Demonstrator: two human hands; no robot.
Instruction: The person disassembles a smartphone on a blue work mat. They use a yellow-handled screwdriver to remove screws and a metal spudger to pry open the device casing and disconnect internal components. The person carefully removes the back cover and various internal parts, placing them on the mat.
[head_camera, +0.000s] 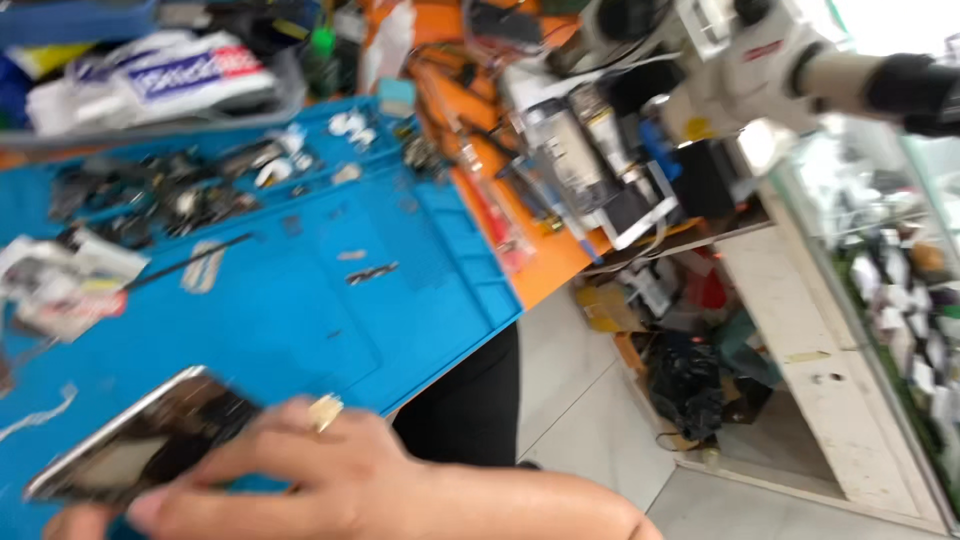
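Note:
My right hand (330, 480) reaches in from the bottom right, a gold ring on one finger. Its fingers close around a smartphone (140, 440) with a silver rim and dark, reflective glass. The phone is held tilted just above the near corner of a blue work mat (300, 300). The picture is blurred by motion. My left hand is not visible.
Small dark parts, screws and white bits lie along the mat's far trays (200, 185). A thin black tool (190, 262) lies on the mat's left side. Tools crowd the orange bench (545, 275). A white microscope (760, 50) stands at the top right above a white cabinet (810, 340).

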